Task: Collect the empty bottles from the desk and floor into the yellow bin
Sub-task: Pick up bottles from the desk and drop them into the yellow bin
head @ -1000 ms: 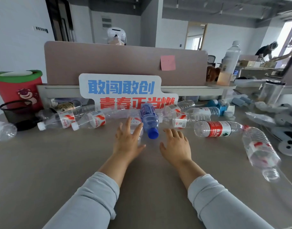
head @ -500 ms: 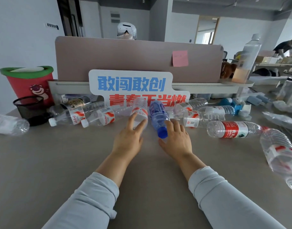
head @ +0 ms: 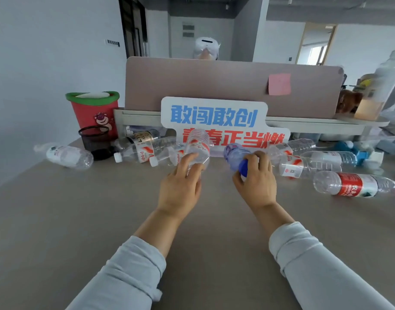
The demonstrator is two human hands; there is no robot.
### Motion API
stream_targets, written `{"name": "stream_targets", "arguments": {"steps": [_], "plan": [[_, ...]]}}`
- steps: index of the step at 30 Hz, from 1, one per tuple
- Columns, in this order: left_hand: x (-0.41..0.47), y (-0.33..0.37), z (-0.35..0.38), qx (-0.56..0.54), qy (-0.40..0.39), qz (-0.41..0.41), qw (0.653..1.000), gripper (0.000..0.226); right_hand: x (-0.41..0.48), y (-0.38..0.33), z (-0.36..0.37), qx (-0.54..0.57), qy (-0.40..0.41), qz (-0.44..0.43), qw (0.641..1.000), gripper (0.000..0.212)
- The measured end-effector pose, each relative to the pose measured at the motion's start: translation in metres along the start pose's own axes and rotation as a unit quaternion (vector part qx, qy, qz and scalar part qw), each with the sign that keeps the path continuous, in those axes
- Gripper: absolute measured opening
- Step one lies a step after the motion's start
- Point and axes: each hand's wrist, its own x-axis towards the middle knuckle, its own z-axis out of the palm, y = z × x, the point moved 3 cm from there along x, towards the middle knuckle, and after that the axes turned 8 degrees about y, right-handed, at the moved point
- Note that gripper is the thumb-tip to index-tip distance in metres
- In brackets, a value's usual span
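Our left hand [head: 181, 186] closes its grip on a clear red-labelled bottle [head: 197, 146], tilted up off the surface [head: 80, 220]. Our right hand [head: 257, 180] wraps its grip round the blue bottle [head: 234, 154] at its cap end. More empties lie beside: red-banded bottle [head: 355, 184] far right.

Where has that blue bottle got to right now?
The blue bottle is in the head view just right of centre, gripped by the right hand in front of the slogan sign.
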Motion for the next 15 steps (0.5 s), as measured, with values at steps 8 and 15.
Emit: {"name": "stream_targets", "arguments": {"steps": [8, 15], "plan": [[-0.019, -0.079, -0.098, 0.08, 0.064, -0.049, 0.994, 0.045, -0.004, -0.141, 0.015, 0.148, 0.077, -0.131, 0.977, 0.045], [-0.066, -0.183, -0.236, 0.258, 0.106, -0.122, 0.953, 0.022, -0.029, -0.326, 0.048, 0.296, 0.061, -0.227, 0.926, 0.032]]}}
